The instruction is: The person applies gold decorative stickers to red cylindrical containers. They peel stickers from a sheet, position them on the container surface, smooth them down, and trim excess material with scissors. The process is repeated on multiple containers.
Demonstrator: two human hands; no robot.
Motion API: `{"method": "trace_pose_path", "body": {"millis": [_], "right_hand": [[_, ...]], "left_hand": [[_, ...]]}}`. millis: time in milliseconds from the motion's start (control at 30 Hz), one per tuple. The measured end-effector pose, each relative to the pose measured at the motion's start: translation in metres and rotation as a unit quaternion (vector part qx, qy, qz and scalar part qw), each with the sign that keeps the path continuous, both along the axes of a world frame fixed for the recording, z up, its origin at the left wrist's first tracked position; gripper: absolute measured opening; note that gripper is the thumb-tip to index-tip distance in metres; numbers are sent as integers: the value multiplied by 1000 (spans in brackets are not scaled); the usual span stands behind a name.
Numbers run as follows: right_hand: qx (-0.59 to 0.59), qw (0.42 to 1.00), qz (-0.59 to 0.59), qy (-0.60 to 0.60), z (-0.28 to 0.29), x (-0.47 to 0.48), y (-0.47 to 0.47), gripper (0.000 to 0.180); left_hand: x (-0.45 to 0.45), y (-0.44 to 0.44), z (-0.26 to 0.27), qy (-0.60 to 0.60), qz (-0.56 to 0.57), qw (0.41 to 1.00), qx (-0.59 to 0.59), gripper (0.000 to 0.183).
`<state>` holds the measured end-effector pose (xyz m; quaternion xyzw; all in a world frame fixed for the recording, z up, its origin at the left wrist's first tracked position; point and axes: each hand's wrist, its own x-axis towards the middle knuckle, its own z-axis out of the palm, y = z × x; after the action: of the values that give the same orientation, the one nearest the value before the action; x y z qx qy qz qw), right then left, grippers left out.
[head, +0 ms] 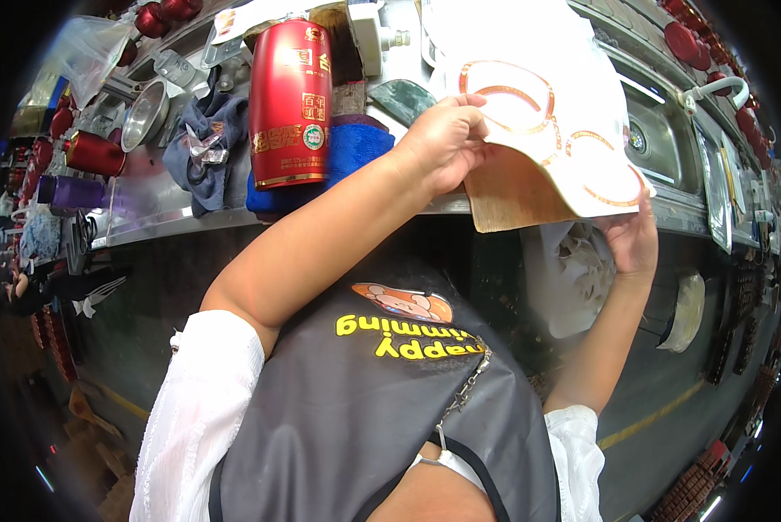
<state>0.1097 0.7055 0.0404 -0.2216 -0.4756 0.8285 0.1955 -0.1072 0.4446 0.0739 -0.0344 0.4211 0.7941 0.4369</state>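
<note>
My left hand (pixel 449 140) pinches the near left edge of a white sheet (pixel 527 39) printed with curved orange-red bands, which look like decals. The sheet's near right corner is between the thumb and fingers of my right hand (pixel 632 238). Its near edge is raised and bends over a brown board (pixel 521 202) at the table edge. Glare washes out the sheet's far part. To the left of my left hand, a glossy red bottle (pixel 290 104) with gold writing rests on a folded blue cloth (pixel 361 153).
Left of the bottle are a grey-blue rag (pixel 198 143) with a small metal tool on it, a metal bowl (pixel 145 114) and a red container (pixel 95 154). At right, a steel sink (pixel 658 130) has a white tap (pixel 716 91). A white bag (pixel 570 280) hangs below the table edge.
</note>
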Motion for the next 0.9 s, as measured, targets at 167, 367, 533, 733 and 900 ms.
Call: {"method": "trace_pose_path", "body": {"millis": [167,367,533,733,900], "right_hand": [[-105,994,29,14,-2,-25,-27,58],[52,990,-119,-46,-6,-51,-56,50],[211,968,-80,-109,2,-58,-66,45],[517,849,-56,-96,19,-78,-76,54],[534,840,-46,-89,36,-83,-82,53]], "left_hand": [[1,2,3,36,-7,999,-8,47],[-8,-16,16,287,-190,920,-190,55],[-22,6,41,734,-185,545,-360,48],[-59,128,84,420,-252,851,-192,98],[-53,189,98,505,-330,756,-254,113]]}}
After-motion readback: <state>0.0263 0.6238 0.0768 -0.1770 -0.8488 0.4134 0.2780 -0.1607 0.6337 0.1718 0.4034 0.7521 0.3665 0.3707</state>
